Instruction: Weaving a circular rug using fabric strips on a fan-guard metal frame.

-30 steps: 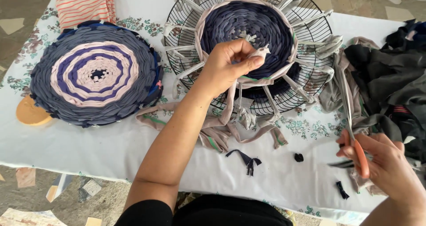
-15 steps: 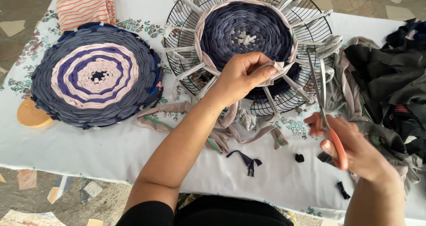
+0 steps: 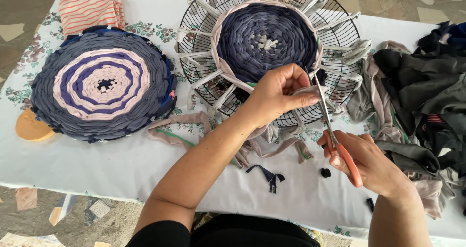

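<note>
My left hand (image 3: 277, 95) pinches a pale pink fabric strip (image 3: 310, 90) at the near rim of a round black wire frame (image 3: 196, 77). Inside the frame sits a partly woven round mat (image 3: 267, 41) of purple and pink strips. My right hand (image 3: 366, 162) grips orange-handled scissors (image 3: 335, 130), whose blades point up and reach the held strip beside my left fingers. Loose strip ends (image 3: 286, 145) hang from the frame onto the white floral tablecloth (image 3: 97, 164).
A woven round mat (image 3: 104, 84) in grey, purple and pink lies at the left, over an orange disc (image 3: 30, 128). Striped orange fabric (image 3: 90, 7) lies folded at the back left. A heap of dark clothes (image 3: 427, 91) fills the right. Small cut scraps (image 3: 269, 175) lie near the front edge.
My right hand has brought the scissors from the right edge of the table up to the strip held by my left hand. My left hand has shifted slightly nearer and rightward along the frame.
</note>
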